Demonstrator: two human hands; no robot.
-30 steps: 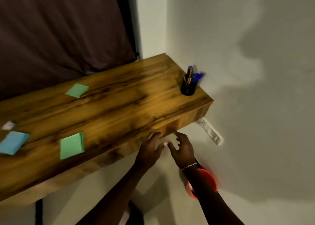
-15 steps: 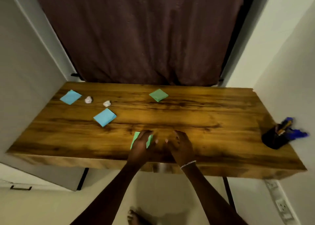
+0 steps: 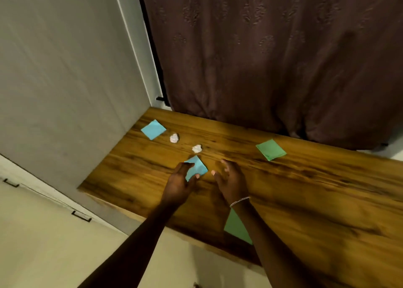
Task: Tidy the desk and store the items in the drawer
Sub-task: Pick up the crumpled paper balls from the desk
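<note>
The left hand (image 3: 180, 182) pinched the near blue note (image 3: 199, 166), thumb on its left corner and fingertips curled at its near edge. The note lay flat or almost flat on the worktop (image 3: 305, 189), and I could not tell whether it had lifted. The right hand (image 3: 232, 182) hovered just beside it, fingers loosely curled and holding nothing, with a thin bracelet (image 3: 239, 200) at the wrist. The two hands were near each other but apart.

Just beyond the held note sat one paper ball (image 3: 197, 148), and a second paper ball (image 3: 174, 138) lay a little further back to the left. Past that, the far blue note (image 3: 153, 129) lay near the worktop's back left corner. The far green note (image 3: 271, 149) lay to the right by the brown curtain (image 3: 272, 58). The near green note (image 3: 236, 227) lay at the front edge, partly hidden under the right forearm.

The count was two blue notes, two green notes and two crumpled paper balls, six things in all.

By my judgement the task had barely begun. Every item was on the worktop, only one was in a grip, and no open drawer was in view. A pale front (image 3: 43, 233) at lower left carried two dark handles (image 3: 81, 216), and it may have been the drawer, but that was uncertain. All six items were left to gather and store.
</note>
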